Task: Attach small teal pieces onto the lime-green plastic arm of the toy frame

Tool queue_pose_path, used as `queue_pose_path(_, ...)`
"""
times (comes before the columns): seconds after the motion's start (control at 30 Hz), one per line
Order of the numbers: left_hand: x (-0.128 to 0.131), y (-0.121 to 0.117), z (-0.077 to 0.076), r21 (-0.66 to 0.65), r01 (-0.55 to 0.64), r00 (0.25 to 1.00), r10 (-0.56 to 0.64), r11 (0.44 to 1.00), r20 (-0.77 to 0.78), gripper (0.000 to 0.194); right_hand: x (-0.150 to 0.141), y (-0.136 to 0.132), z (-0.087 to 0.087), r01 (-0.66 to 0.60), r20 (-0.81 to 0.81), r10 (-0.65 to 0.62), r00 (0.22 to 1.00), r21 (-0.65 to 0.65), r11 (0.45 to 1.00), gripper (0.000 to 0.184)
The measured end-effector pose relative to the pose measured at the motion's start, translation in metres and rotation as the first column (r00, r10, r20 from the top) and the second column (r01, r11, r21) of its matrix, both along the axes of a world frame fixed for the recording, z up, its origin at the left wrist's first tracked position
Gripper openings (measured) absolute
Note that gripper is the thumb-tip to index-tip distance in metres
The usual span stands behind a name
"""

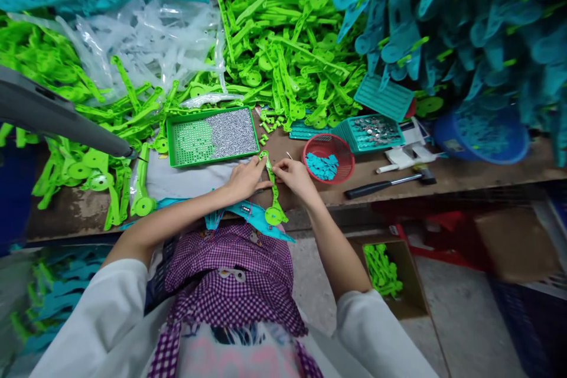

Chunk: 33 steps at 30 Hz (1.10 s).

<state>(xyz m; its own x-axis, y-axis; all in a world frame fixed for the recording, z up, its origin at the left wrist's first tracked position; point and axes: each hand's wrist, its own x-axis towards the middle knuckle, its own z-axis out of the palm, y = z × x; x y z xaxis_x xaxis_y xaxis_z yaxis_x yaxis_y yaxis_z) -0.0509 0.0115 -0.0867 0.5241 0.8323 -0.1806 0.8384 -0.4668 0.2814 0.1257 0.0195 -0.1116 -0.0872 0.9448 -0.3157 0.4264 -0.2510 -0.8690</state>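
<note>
Cluttered workbench [84,202] is carrying heaped lime-green plastic parts [305,56]. We are finding one disc-ended lime-green arm [275,195] lying between both hands, its long axis running away from the body, disc nearest. Our left hand [246,179] is gripping its far portion; our right hand [293,176] is bunching fingertips beside its right edge, any hold being unconfirmed.

We held green part [274,194] in left hand [245,180], right hand [293,177] bunched at its side, grip too small to tell. Beyond left hand sat green tray [191,139] with metal bits [234,131]; beside right, red basket [346,160] with blue bits [322,166], then hammer [381,187].
</note>
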Motion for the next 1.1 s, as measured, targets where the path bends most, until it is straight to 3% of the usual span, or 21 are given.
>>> queue_pose_path(0.27,-0.002,0.001,-0.006,-0.023,-0.028,0.997,0.029,0.999,0.066,0.067,0.003,0.008,0.004,-0.112,0.077,0.110,0.991,0.014,0.994,0.013)
queue_pose_path(0.47,-0.002,0.002,-0.010,-0.016,-0.032,0.997,0.033,0.999,0.070,0.069,-0.002,0.012,0.014,-0.172,0.255,0.176,0.951,-0.036,0.984,0.009)
queue_pose_path(0.7,-0.002,0.002,-0.011,-0.020,-0.031,0.996,0.032,0.999,0.083,0.066,-0.010,0.023,0.039,-0.331,0.551,0.317,0.771,-0.078,0.940,0.011)
queue_pose_path(1.1,-0.002,0.003,-0.010,-0.048,-0.031,0.992,0.037,0.998,0.120,0.066,-0.019,0.042,0.045,-0.362,0.536,0.433,0.725,-0.237,0.901,0.016)
